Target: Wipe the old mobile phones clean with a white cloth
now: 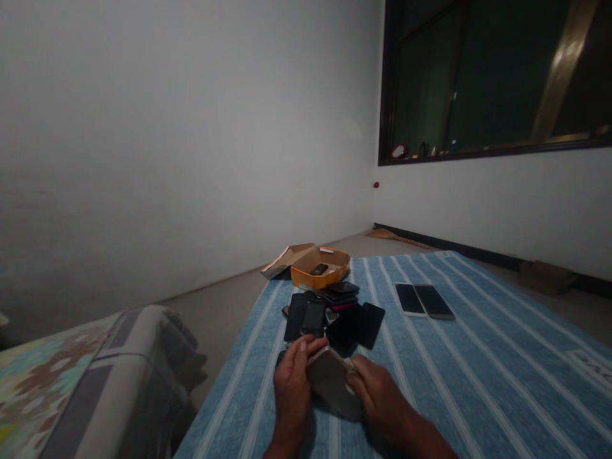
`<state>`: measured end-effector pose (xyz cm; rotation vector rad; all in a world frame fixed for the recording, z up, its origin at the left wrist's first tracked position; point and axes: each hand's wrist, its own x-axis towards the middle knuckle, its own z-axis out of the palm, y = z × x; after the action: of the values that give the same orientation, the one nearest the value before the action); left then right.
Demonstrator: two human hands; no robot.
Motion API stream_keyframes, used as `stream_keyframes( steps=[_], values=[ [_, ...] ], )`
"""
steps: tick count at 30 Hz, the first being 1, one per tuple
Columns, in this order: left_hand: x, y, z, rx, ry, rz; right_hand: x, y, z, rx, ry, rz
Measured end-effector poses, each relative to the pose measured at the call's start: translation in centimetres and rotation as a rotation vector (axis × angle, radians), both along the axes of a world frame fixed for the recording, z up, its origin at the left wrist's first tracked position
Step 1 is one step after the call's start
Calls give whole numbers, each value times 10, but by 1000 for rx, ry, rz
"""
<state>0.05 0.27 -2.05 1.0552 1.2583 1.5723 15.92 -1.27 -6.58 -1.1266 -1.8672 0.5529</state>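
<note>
A flat grey phone-like thing is held low over the striped cloth, tilted, with a pale upper edge; its exact kind is unclear in the dim light. My left hand is closed on its left side, fingers along the upper edge. On its right side, my right hand grips it, the fingertips curled at the edge. Just beyond my hands lies a loose pile of dark phones, with a black phone on top at the left. A flat black device lies at the pile's right.
An open orange box behind the pile holds a small dark phone. Two larger phones lie side by side on the right, one white-edged, one gold-edged. A blue striped cloth covers the surface. A draped seat stands left.
</note>
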Motion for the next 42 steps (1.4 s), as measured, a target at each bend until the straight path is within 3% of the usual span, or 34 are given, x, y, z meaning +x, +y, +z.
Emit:
stream_keyframes(
  steps=[5, 10, 25, 34, 42],
  values=[
    [12, -1, -20, -15, 66, -55, 34, 4, 16, 97, -421, -17],
    [14, -5, -31, -16, 141, -104, 34, 6, 10, 136, -589, -40],
    [15, -8, -54, 4, 202, -166, 15, -5, 4, 163, -621, -50],
    [25, -18, -54, -17, 196, -174, 2, -8, -4, 202, -577, -15],
    [21, -17, -49, 9, 220, -170, 3, -1, 12, 137, -674, 36]
  ],
)
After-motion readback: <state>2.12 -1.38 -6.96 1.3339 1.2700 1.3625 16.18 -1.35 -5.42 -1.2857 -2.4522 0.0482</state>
